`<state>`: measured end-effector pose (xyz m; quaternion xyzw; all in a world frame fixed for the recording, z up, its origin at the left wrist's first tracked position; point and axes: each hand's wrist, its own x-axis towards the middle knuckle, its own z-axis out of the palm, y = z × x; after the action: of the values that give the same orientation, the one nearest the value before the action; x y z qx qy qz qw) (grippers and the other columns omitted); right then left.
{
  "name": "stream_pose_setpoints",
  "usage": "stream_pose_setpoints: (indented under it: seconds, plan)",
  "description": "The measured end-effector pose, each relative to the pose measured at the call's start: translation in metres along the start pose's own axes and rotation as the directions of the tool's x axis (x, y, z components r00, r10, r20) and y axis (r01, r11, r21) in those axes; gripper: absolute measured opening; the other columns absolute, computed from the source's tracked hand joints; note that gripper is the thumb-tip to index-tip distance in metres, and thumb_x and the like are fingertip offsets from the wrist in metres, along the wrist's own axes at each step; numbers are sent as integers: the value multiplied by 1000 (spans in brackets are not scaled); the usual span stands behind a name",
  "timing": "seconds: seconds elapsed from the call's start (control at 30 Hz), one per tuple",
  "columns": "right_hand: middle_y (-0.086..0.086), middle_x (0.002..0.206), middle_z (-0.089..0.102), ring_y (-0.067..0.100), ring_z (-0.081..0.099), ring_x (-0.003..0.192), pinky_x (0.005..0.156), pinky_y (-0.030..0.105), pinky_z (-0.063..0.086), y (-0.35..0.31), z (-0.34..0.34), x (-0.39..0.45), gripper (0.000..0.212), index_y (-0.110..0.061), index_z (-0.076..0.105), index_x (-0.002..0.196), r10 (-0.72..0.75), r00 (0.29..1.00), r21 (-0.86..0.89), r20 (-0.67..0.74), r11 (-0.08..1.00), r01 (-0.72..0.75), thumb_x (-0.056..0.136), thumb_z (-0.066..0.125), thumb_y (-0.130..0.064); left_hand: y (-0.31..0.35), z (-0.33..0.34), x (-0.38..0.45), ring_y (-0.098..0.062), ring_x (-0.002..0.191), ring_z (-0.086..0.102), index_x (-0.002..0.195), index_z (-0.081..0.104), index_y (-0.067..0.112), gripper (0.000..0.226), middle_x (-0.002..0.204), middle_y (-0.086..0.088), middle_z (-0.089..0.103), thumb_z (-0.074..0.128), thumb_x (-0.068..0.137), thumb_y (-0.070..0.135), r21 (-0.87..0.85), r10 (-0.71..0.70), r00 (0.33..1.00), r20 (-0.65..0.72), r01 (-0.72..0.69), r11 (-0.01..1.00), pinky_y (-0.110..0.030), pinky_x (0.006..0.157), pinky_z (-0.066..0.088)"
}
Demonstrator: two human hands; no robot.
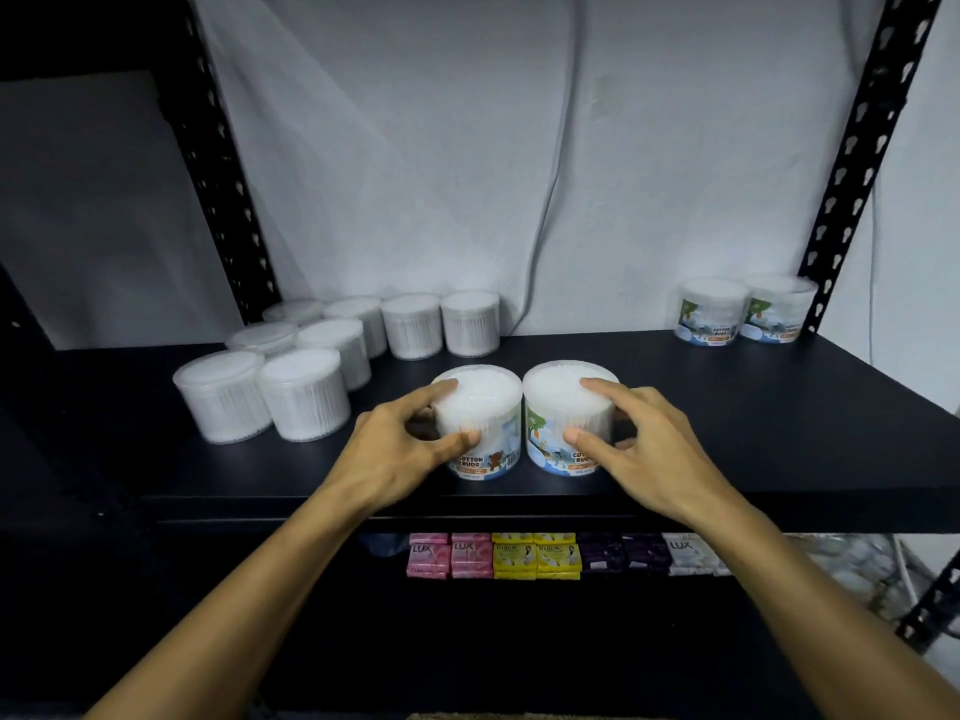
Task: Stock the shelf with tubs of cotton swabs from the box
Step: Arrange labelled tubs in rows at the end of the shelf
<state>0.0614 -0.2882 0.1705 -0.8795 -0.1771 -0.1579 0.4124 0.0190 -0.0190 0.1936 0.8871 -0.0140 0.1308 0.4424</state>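
Two clear tubs of cotton swabs stand side by side near the front of the black shelf [727,407]. My left hand [400,449] grips the left tub [483,402], thumb on its front and fingers round its far side. My right hand [649,449] grips the right tub [561,402] the same way. Both tubs rest upright on the shelf and touch each other. Several unlabelled-side tubs [306,392] are grouped at the left of the shelf. Two labelled tubs [748,314] stand at the back right corner. The box is out of view.
Black perforated uprights [862,148] frame the shelf at the left and right. A white wall with a hanging cable [550,200] lies behind. On the lower shelf sit rows of soap bars [519,558] in pink, yellow, purple and white.
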Motion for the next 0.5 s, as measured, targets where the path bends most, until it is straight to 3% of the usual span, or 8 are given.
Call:
stream_pose_setpoints:
  seconds: [0.23, 0.5]
  plan:
    - [0, 117, 48, 16, 52, 111, 93, 34, 52, 12, -8, 15, 58, -33, 51, 133, 32, 999, 53, 13, 998, -33, 79, 72, -39, 6, 13, 17, -1, 99, 65, 130, 59, 40, 65, 110, 4, 67, 84, 70, 40, -16, 3, 1000, 9, -3, 1000, -21, 97, 47]
    - [7, 125, 51, 23, 51, 121, 107, 39, 40, 42, -30, 49, 58, -33, 50, 133, 113, 994, -17, -1, 993, -113, 80, 73, -35, 22, 50, 62, -6, 101, 61, 137, 54, 33, 68, 116, -1, 62, 81, 75, 38, -14, 22, 998, 54, -21, 1000, -10, 85, 43]
